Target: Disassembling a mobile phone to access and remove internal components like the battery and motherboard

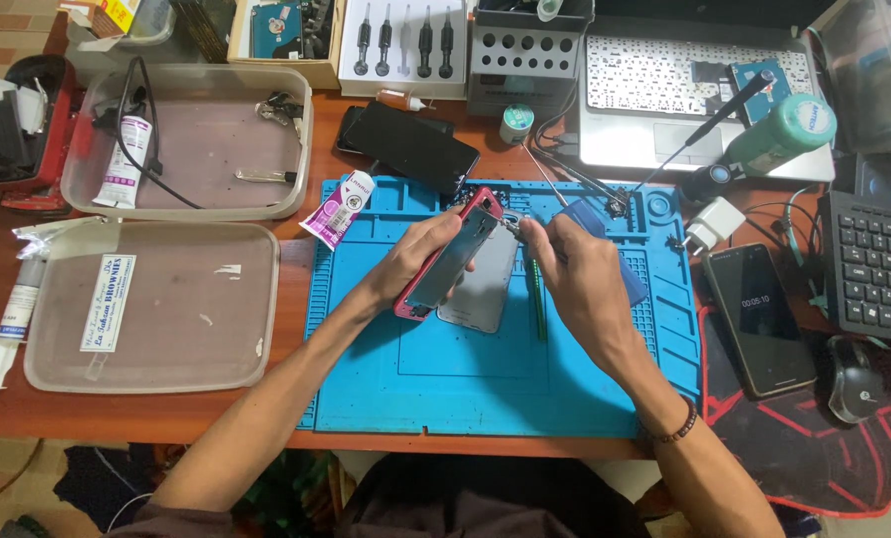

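Phone with pink frame (452, 261) held tilted above blue work mat (385, 369), both hands engaged.

The left hand (415, 254) is closed around the phone's left edge, fingers wrapped on the frame, lifting its upper end off the mat; the glass face is dark and reflective, the pink rim visible at top and bottom. The right hand (575, 269) is pinched shut on thin metal tweezers (510, 225), tip touching the phone's upper corner. A grey back panel (485, 294) lies flat on the mat just beneath the phone. A glue tube (338, 207) rests on the mat's upper left corner. The mat sits on a wooden desk (166, 413), with two plastic trays (256, 289) to the left, a laptop (664, 90) behind, and another dark phone (761, 319) to the right.
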